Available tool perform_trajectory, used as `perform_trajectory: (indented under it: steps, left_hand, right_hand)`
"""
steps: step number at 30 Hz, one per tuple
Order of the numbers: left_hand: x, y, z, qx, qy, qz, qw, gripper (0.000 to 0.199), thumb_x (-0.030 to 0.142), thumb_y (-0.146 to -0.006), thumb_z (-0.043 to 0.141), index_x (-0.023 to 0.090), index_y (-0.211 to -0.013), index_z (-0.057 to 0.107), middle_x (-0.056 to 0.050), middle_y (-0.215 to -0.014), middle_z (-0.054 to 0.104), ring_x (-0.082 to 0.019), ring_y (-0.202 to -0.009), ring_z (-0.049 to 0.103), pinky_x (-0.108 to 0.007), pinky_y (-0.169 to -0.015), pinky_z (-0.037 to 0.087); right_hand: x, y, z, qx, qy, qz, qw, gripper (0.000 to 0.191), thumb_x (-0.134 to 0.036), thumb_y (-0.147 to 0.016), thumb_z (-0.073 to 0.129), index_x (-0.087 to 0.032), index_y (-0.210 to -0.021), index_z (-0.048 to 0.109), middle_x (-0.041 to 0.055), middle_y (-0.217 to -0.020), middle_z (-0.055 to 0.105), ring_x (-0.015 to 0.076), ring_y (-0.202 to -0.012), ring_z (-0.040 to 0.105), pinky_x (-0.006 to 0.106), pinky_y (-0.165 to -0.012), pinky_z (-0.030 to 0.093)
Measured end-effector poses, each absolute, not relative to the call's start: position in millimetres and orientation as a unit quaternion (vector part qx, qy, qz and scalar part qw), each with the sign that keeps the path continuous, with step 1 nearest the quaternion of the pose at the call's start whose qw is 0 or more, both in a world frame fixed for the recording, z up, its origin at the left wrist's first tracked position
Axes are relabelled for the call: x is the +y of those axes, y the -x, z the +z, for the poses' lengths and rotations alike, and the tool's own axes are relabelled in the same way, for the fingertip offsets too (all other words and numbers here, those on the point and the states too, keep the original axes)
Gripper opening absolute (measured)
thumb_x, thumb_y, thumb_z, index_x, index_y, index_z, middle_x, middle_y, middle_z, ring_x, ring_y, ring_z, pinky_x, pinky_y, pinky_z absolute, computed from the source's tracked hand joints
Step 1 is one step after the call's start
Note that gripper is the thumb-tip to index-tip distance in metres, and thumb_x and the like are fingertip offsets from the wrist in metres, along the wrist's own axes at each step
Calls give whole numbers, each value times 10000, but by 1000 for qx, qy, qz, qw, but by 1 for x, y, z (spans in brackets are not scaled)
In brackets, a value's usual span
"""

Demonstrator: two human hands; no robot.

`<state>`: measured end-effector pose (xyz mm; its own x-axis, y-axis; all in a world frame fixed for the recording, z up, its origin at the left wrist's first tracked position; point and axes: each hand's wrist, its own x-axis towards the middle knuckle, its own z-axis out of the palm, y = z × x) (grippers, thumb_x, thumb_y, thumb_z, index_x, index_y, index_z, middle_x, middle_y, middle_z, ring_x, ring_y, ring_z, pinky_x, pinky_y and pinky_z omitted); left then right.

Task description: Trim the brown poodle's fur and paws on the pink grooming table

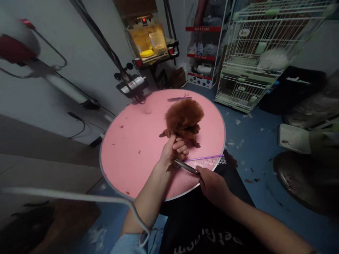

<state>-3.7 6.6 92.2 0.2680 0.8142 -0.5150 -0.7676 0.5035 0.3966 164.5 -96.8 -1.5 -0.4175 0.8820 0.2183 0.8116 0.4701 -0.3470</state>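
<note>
A small brown curly dog [184,119] sits on a round pink grooming table [132,148], facing away from me. My left hand [173,150] grips the dog's rear leg, with a tuft of brown fur showing below my fingers. My right hand [212,183] holds a pair of scissors [186,167], their blades pointing left at that fur tuft. A purple metal comb [205,161] lies on the table right behind the scissors, near the front right rim.
A second purple tool [179,97] lies at the table's far edge. White wire cages [254,60] stand at the right, shelves [201,53] behind. A dryer hose [79,197] crosses the lower left. Fur clippings dot the blue floor [251,141].
</note>
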Motion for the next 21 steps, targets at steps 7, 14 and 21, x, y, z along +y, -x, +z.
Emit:
perform_trajectory:
  steps: [7, 14, 21]
  left_hand:
    - [4, 1, 94, 355, -44, 502, 787, 482, 526, -930, 496, 180, -618, 370, 119, -359, 244, -45, -281, 258, -197, -382, 306]
    - [9, 1, 73, 421, -176, 506, 732, 517, 532, -922, 506, 187, -565, 360, 107, -355, 245, -46, -292, 261, -186, -384, 322]
    - [20, 15, 27, 521, -449, 468, 555, 558, 655, -736, 650, 173, -521, 467, 32, -380, 428, -73, -301, 367, -206, -324, 214]
  right_hand:
    - [-94, -172, -2, -845, 487, 35, 217, 387, -68, -867, 403, -77, -1207, 587, 137, -954, 722, 209, -808, 675, 315, -780, 561]
    - [-93, -185, 6, -836, 503, 108, 192, 425, -36, -850, 392, -86, -1237, 561, 140, -965, 712, 227, -855, 672, 353, -803, 539]
    - [-125, -192, 7, -601, 490, 592, 220, 250, -154, -752, 590, -191, -992, 529, 29, -862, 665, 163, -768, 646, 305, -729, 506]
